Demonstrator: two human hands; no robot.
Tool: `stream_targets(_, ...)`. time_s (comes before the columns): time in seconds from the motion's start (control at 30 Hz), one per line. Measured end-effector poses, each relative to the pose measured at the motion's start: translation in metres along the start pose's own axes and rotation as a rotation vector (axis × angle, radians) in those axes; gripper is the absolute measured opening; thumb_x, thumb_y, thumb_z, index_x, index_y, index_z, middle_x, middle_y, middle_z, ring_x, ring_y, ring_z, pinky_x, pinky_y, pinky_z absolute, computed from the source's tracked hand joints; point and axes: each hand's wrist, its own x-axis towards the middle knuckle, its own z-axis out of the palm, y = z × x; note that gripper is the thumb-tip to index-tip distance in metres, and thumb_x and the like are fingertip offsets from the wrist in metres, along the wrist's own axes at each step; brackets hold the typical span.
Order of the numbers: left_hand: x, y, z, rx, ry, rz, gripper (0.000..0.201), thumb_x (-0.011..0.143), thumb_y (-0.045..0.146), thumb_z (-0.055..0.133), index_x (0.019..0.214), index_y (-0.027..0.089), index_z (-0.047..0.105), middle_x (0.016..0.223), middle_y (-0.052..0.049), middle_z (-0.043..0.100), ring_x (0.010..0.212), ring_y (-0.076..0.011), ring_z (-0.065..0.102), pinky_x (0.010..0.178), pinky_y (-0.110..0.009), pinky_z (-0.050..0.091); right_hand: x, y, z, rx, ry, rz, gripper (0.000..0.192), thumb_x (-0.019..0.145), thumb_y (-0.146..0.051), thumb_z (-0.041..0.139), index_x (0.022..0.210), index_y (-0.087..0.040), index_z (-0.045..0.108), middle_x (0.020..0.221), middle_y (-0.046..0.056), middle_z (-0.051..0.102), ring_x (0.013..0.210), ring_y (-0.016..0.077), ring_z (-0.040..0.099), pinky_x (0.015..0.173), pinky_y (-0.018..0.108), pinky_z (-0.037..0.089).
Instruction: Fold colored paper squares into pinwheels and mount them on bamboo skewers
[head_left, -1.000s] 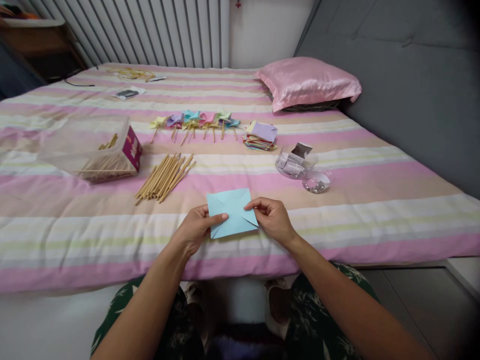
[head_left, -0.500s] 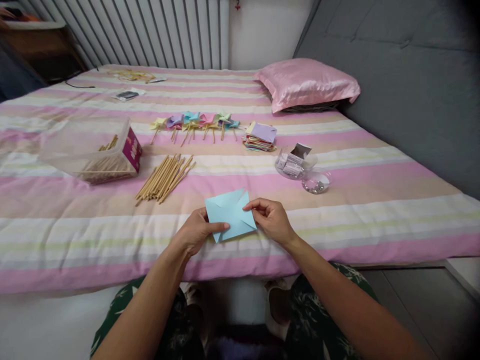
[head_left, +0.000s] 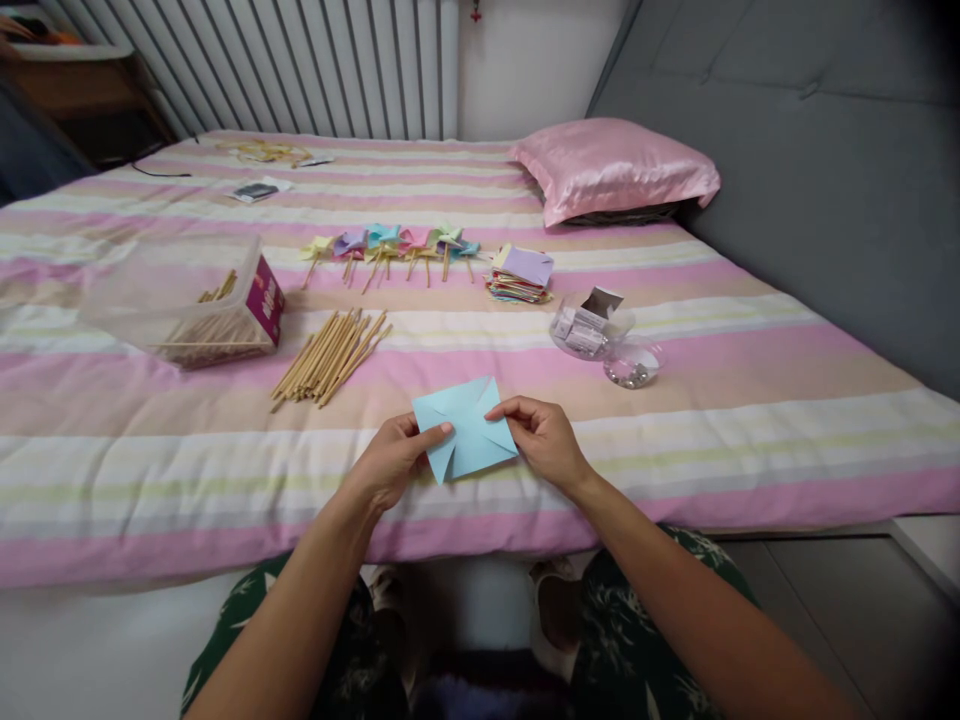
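paper: light blue square (head_left: 466, 432), slit in from the corners, held just above the near edge of the bed (head_left: 225, 520), about midway along that edge.
paper axis: no real long side; it is turned slightly, one corner up toward the far edge of the bed, one down toward the person.
left hand: (head_left: 390, 462) pinches the left edge of the paper, thumb on top, fingers beneath; closed on it.
right hand: (head_left: 546, 436) pinches the right edge, thumb and forefinger closed on a flap near the right corner.
key relation: paper lies directly between the two hands, both touching it, neither nearer than the other; everything else lies beyond it toward the far edge.
sticks, loose: bundle of wooden sticks (head_left: 330, 354) lies beyond the left hand, long axis running from near-left to far-right; nearer the left hand than the right.
box: clear plastic box (head_left: 187, 300) of more sticks, toward the left edge of the bed.
writing: red label (head_left: 268, 298) on the box end carries pale characters, too small to read. No other legible text.
pin dishes: two small clear containers (head_left: 607, 335) beyond the right hand; contents small, not identifiable.
paper stack: coloured sheets (head_left: 520, 272) past the containers.
finished items: row of paper pinwheels (head_left: 390, 246) on sticks, mid-bed.
pillow: pink satin (head_left: 611, 165), far right corner.
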Motion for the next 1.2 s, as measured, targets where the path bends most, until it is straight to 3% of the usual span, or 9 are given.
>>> stream_targets(0.27,0.001,0.0,0.001,0.01,0.028,0.009,0.029,0.062,0.029,0.078,0.084,0.012,0.07,0.081,-0.008,0.072,0.069,-0.0163,0.062,0.065,-0.027,0.048,-0.001,-0.001,-0.001,-0.044,-0.025,0.001,0.018,0.078,-0.016,0.051,0.081,-0.022,0.068,0.08,0.001,0.067,0.07,0.0129,0.059,0.06,0.024,0.042)
stream_targets(0.53,0.0,-0.002,-0.002,0.041,0.033,0.038,0.03,0.061,0.026,0.078,0.087,0.013,0.07,0.081,-0.007,0.073,0.068,-0.0158,0.063,0.065,-0.026,0.049,-0.002,-0.005,0.0,-0.009,-0.049,0.062,0.018,0.079,-0.02,0.051,0.084,-0.021,0.068,0.061,-0.002,0.056,0.045,0.0077,0.043,0.045,0.022,0.033)
stream_targets(0.83,-0.001,0.0,-0.002,0.067,0.041,0.022,0.029,0.059,0.024,0.079,0.084,0.013,0.07,0.084,-0.007,0.073,0.065,-0.0144,0.063,0.062,-0.024,0.048,-0.002,-0.014,0.001,0.129,-0.008,0.157,0.02,0.075,-0.021,0.05,0.088,-0.019,0.066,0.07,-0.001,0.06,0.051,0.0082,0.046,0.048,0.022,0.037)
stream_targets(0.9,0.0,-0.001,-0.002,0.082,0.038,0.034,0.029,0.059,0.025,0.079,0.084,0.013,0.07,0.085,-0.007,0.073,0.066,-0.0149,0.063,0.064,-0.025,0.049,-0.003,-0.016,0.001,0.184,0.008,0.163,0.026,0.075,-0.023,0.054,0.1,-0.021,0.06,0.077,0.0,0.063,0.053,0.009,0.05,0.048,0.022,0.039)
stream_targets(1.03,0.0,0.0,-0.001,0.112,0.016,0.052,0.03,0.058,0.026,0.079,0.084,0.013,0.07,0.085,-0.008,0.073,0.069,-0.0173,0.064,0.067,-0.028,0.05,-0.003,-0.016,0.002,0.251,0.03,0.169,0.062,0.068,-0.027,0.069,0.123,-0.025,0.04,0.084,0.001,0.066,0.061,0.0121,0.058,0.054,0.024,0.045)
stream_targets(1.1,-0.001,0.0,0.0,0.121,-0.003,0.062,0.032,0.059,0.026,0.079,0.086,0.012,0.07,0.084,-0.009,0.073,0.069,-0.018,0.064,0.068,-0.029,0.05,-0.003,-0.015,0.003,0.279,-0.011,0.216,0.071,0.063,-0.026,0.075,0.124,-0.024,0.039,0.087,0.003,0.066,0.069,0.015,0.062,0.061,0.027,0.049)
stream_targets(1.2,-0.004,0.0,0.002,0.137,-0.044,0.08,0.034,0.059,0.026,0.079,0.088,0.011,0.07,0.082,-0.009,0.073,0.069,-0.0186,0.064,0.068,-0.03,0.05,-0.003,-0.017,0.004,0.322,-0.084,0.286,0.066,0.059,-0.025,0.078,0.117,-0.021,0.048,0.088,0.004,0.068,0.077,0.018,0.064,0.068,0.031,0.052)
